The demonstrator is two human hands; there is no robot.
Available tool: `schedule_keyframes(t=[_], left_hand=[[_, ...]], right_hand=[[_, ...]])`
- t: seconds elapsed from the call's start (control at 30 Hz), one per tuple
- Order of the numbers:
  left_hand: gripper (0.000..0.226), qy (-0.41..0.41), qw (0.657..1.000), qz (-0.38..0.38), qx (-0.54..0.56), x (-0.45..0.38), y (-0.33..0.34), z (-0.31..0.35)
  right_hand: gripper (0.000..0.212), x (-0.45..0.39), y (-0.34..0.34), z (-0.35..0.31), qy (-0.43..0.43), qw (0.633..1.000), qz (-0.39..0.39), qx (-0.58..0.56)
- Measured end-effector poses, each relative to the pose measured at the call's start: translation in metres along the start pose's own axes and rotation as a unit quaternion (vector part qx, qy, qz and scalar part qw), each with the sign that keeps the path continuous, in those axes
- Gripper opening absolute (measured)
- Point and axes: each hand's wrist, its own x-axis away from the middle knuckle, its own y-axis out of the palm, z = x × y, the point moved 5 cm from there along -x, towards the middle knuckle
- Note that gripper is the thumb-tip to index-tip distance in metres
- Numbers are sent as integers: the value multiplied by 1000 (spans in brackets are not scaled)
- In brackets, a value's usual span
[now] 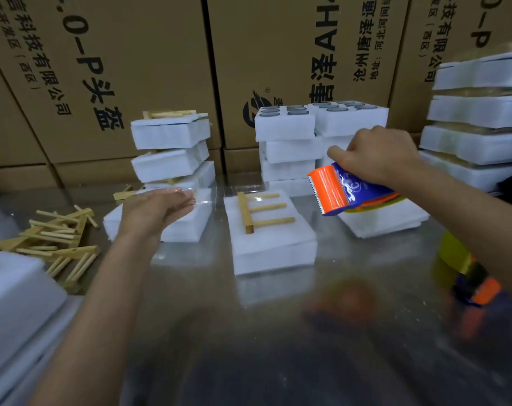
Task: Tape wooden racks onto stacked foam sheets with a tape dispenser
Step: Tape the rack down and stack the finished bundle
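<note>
A wooden rack point(260, 210) with three prongs lies on top of a stack of white foam sheets point(273, 250) at the middle of the shiny table. My right hand point(377, 153) grips an orange and blue tape dispenser point(345, 189) held in the air to the right of the rack, its toothed edge pointing left. A strip of clear tape point(202, 202) runs from the dispenser leftwards, behind the rack, to my left hand point(158, 209). That hand pinches the tape's end at its fingertips, above another foam stack point(187, 227).
A pile of loose wooden racks point(52, 238) lies at the left. Foam stacks stand at the back point(172, 150) point(289, 142) and at the right point(477, 127). A second tape dispenser point(471, 276) lies at the right. Cardboard boxes point(131, 68) wall the back. A foam block point(14, 294) sits near left.
</note>
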Motion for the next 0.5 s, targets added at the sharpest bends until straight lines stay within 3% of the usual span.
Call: schedule_keyframes(t=[0.1, 0.2, 0.33, 0.5], left_hand=[[24, 20, 989, 96, -115, -16, 5, -15], [14, 25, 957, 112, -265, -32, 11, -35], [15, 56, 894, 81, -436, -38, 28, -61], [14, 89, 830, -62, -547, -37, 62, -98]], right_hand=[[53, -33, 16, -19, -41, 998, -27, 51], [50, -54, 37, -30, -53, 991, -82, 87], [47, -64, 66, -34, -66, 976, -159, 134], [44, -59, 97, -55, -120, 953, -185, 208]])
